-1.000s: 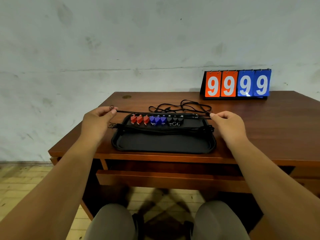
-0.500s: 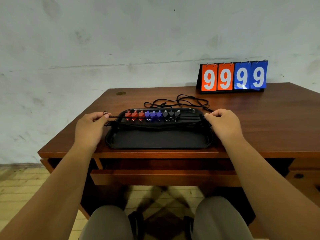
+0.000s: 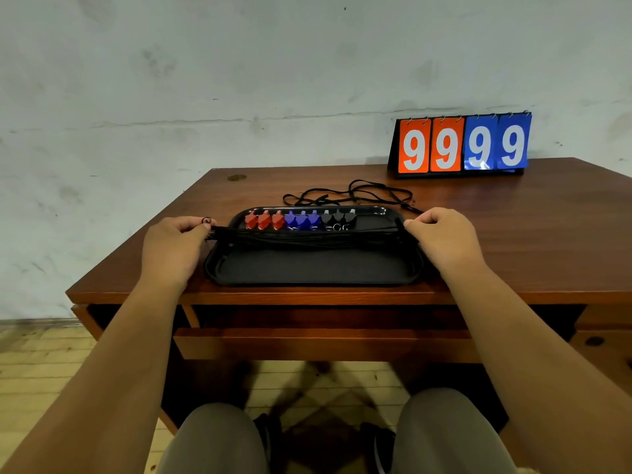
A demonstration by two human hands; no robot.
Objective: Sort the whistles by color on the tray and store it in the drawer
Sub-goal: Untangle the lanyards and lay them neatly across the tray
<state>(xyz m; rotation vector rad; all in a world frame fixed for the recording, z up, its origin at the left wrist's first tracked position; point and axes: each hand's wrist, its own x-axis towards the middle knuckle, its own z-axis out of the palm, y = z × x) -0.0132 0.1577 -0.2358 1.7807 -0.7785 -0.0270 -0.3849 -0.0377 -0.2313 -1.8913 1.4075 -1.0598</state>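
Note:
A black tray (image 3: 307,271) lies near the front edge of the wooden desk. Along its far side stand three red whistles (image 3: 263,220), three blue whistles (image 3: 302,220) and three black whistles (image 3: 338,218) in one row. A bundle of black lanyards (image 3: 307,236) stretches across the tray in front of them. My left hand (image 3: 174,248) pinches the bundle's left end, with a small metal ring at the fingertips. My right hand (image 3: 441,237) pinches its right end at the tray's right rim. Below the desktop the drawer (image 3: 321,343) is pulled out a little.
More loose black lanyards (image 3: 355,196) lie on the desk behind the tray. A flip scoreboard (image 3: 461,145) reading 9999 stands at the back right against the wall. My knees are under the desk, over a tiled floor.
Both hands have lowered the stretched lanyard bundle from above the whistles down onto the tray in front of them. The camera has tilted down.

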